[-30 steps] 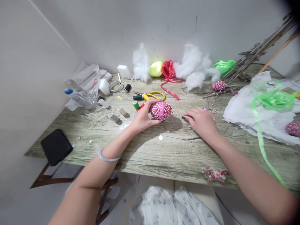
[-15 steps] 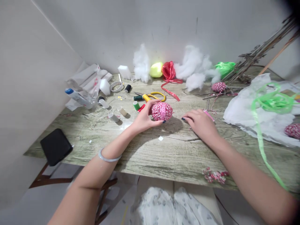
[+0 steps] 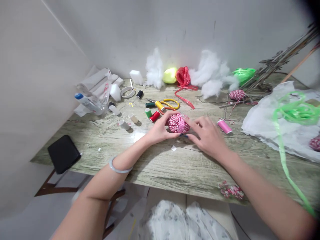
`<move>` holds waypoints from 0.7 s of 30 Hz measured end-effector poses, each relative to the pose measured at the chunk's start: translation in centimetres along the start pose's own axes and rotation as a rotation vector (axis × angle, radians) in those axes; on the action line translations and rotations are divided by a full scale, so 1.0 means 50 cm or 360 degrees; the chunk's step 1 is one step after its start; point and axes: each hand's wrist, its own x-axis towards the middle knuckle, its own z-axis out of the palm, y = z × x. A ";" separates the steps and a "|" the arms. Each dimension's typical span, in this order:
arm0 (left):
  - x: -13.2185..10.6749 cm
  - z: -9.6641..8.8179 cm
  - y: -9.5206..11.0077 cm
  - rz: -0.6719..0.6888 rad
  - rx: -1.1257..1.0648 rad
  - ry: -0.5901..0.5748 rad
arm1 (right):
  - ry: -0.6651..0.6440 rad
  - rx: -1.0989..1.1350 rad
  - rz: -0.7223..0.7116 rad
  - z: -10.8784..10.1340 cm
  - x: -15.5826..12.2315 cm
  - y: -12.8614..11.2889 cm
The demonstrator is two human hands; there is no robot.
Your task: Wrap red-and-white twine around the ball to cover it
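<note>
A ball of red-and-white twine (image 3: 177, 122) sits low over the wooden table (image 3: 180, 163), held between both hands. My left hand (image 3: 160, 130) cups its left side with curled fingers. From the right, my right hand (image 3: 206, 134) has its fingers pressed on the ball's top and side. A pink thread spool (image 3: 224, 126) lies just right of my right hand. Red (image 3: 154, 116) and green (image 3: 148, 112) spools and yellow-handled scissors (image 3: 166, 104) lie just beyond the ball.
White stuffing (image 3: 211, 77), a yellow ball (image 3: 170, 75), red ribbon (image 3: 183, 77) and green ribbon (image 3: 243, 74) line the back wall. A second twine ball (image 3: 236, 94) and twigs are at back right, white paper with green ribbon (image 3: 295, 111) at right, a black phone (image 3: 64, 153) at the left edge.
My right hand left the table by the pink spool and moved left onto the twine ball. The pink spool is now uncovered. The view shifted slightly.
</note>
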 end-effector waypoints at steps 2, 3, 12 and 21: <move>-0.001 0.003 0.002 -0.0002 0.0014 0.0034 | -0.0068 -0.0035 -0.0066 0.000 0.000 -0.008; -0.001 0.004 0.001 -0.0014 0.0025 0.0056 | -0.0077 -0.0036 -0.0092 0.000 0.000 -0.008; 0.008 -0.011 -0.017 -0.0012 -0.0082 0.0153 | -0.0211 -0.0047 -0.0238 0.005 -0.004 -0.003; 0.003 -0.008 -0.008 0.0060 0.0208 0.0002 | 0.0025 0.0238 -0.0310 0.006 -0.016 0.004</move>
